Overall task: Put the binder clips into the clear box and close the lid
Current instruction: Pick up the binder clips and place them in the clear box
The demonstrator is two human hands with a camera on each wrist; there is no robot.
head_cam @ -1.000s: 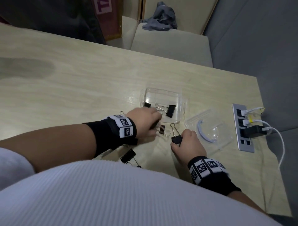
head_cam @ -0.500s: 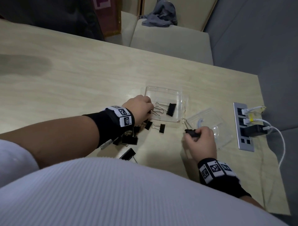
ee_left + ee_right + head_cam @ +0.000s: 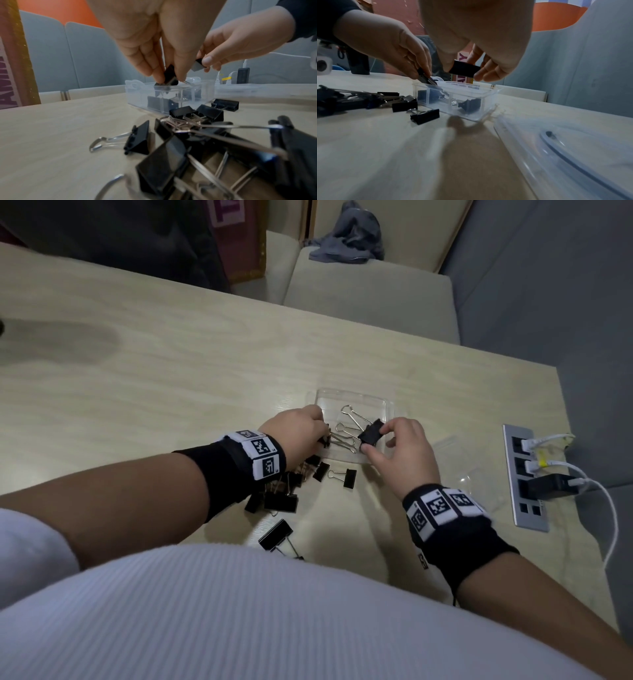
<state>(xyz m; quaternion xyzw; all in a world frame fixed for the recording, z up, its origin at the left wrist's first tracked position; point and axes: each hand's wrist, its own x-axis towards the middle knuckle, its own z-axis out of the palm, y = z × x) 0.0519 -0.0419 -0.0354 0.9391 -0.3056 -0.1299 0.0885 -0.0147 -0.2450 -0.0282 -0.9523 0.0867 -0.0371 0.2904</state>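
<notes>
The right hand (image 3: 404, 453) pinches a black binder clip (image 3: 371, 433) between thumb and fingers, held just above the right-hand end of the clear box (image 3: 388, 409) at the centre of the head view. The left hand (image 3: 294, 429) pinches a second clip (image 3: 169, 75) at the box's left rim, tilted down into it (its wire handles are hard to make out there). Both hands are therefore gripping, neither is free.

This looks like the filling step, with two clips about to be dropped in. The box already holds a few clips, seen through its wall in the wrist views. The next move calls for releasing both clips inside the walls, then going back to the loose pile of clips (image 3: 281, 498) on the table (image 3: 137, 378), just below and left of the box. The lid (image 3: 573, 155) lies flat to the right of the box, not yet fitted, beside a power strip (image 3: 524, 477).

As for writing, a pink sign (image 3: 226, 210) in the upper left of the head view carries large pale letters, cut off and unreadable. The black-and-white wristbands (image 3: 442, 508) show square code markers only.
</notes>
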